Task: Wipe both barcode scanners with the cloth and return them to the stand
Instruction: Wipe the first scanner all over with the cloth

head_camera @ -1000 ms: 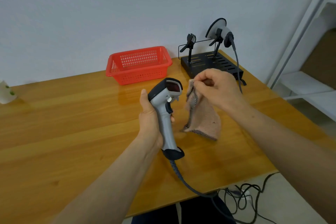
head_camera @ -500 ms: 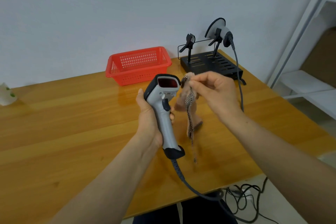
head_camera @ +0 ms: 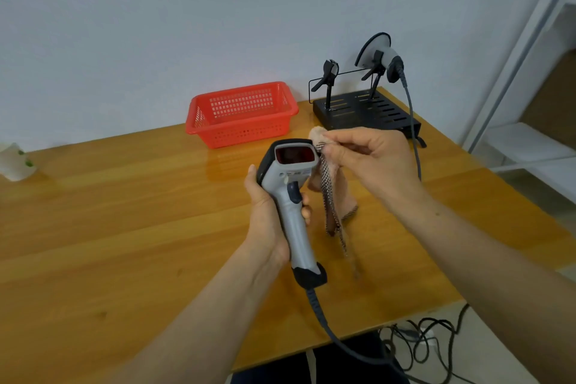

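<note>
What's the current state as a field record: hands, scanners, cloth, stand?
left hand: grips the handle of the held scanner, upright, scan window facing the camera
right hand: pinches the cloth at the right side of the scanner head; the rest hangs down
second scanner: clipped in the right holder of the stand, cable attached
left holder: empty
other: red basket left of the stand, both on the wooden table
</note>
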Available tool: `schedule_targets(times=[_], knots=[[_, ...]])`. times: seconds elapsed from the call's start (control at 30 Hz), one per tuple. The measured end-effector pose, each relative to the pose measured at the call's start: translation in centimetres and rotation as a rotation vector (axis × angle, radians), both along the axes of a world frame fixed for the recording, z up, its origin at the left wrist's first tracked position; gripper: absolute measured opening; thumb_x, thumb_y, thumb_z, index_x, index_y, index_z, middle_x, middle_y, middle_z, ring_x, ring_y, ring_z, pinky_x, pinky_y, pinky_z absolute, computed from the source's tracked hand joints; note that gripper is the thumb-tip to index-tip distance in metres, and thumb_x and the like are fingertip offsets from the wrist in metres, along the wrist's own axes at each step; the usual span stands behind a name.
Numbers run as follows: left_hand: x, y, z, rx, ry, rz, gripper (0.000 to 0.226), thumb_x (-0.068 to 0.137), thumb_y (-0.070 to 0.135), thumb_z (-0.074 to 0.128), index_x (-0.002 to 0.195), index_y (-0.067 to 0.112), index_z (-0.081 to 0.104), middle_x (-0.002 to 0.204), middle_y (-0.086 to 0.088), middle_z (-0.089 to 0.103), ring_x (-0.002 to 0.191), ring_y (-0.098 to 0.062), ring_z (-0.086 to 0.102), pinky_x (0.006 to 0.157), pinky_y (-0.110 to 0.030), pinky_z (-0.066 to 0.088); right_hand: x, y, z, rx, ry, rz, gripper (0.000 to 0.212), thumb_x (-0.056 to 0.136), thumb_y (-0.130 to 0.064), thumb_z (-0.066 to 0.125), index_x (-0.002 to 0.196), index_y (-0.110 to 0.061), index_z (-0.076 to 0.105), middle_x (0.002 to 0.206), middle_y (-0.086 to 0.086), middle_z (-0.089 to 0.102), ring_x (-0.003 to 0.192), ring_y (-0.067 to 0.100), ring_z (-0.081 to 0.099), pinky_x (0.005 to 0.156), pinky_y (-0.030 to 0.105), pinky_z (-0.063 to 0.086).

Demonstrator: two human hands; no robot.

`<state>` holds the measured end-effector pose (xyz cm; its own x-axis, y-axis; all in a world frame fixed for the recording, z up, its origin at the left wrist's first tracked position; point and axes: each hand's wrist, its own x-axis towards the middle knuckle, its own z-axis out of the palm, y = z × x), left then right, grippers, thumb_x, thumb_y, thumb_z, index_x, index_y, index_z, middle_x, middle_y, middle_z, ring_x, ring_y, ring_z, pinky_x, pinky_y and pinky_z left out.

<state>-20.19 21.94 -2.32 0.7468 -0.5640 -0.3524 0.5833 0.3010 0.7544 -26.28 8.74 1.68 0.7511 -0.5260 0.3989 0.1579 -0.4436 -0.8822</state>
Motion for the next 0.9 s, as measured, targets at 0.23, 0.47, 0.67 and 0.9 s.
schedule_targets(times=[0.23,0.47,0.67,0.9], knots=[[0.4,0.4,-0.5,-0.018,-0.005,0.007,0.069,0.083,0.074,0.033,0.073,0.012,0.063,0.051,-0.005,0.052,0.035,-0.015,0.046,0.037,-0.018,0.04,-0.2,-0.5,-0.4,-0.439,0.144,-0.048,0.013,0.081,-0.017,0.07,0.093,-0.016,0.073,0.088,-0.002,0.067,0.08,0.011,0.062,0.076,0.034,0.054],[0.6,-0.1,-0.3,-0.022,-0.03,0.012,0.068,0.084,0.073,0.033,0.07,0.013,0.062,0.049,-0.004,0.052,0.035,-0.015,0.045,0.037,-0.019,0.04,-0.2,0.4,0.0,-0.444,0.024,0.033,0.02,0.083,-0.014,0.066,0.102,-0.015,0.071,0.097,-0.003,0.067,0.088,0.006,0.062,0.082,0.023,0.053],[0.5,0.0,-1.1,0.023,-0.052,0.023,0.072,0.083,0.074,0.033,0.057,0.017,0.069,0.05,-0.006,0.053,0.037,-0.017,0.046,0.038,-0.021,0.041,-0.3,-0.4,1.7,-0.436,0.069,-0.013,0.017,0.082,-0.026,0.065,0.093,-0.016,0.073,0.091,-0.004,0.068,0.083,0.008,0.062,0.077,0.028,0.055],[-0.2,-0.9,-1.0,0.084,-0.095,0.007,0.073,0.082,0.075,0.034,0.063,0.011,0.063,0.051,-0.007,0.052,0.038,-0.018,0.045,0.039,-0.023,0.04,0.6,1.1,0.8,-0.612,-0.065,0.024,0.008,0.081,-0.015,0.066,0.083,-0.009,0.07,0.09,0.003,0.067,0.083,0.014,0.063,0.074,0.037,0.054]])
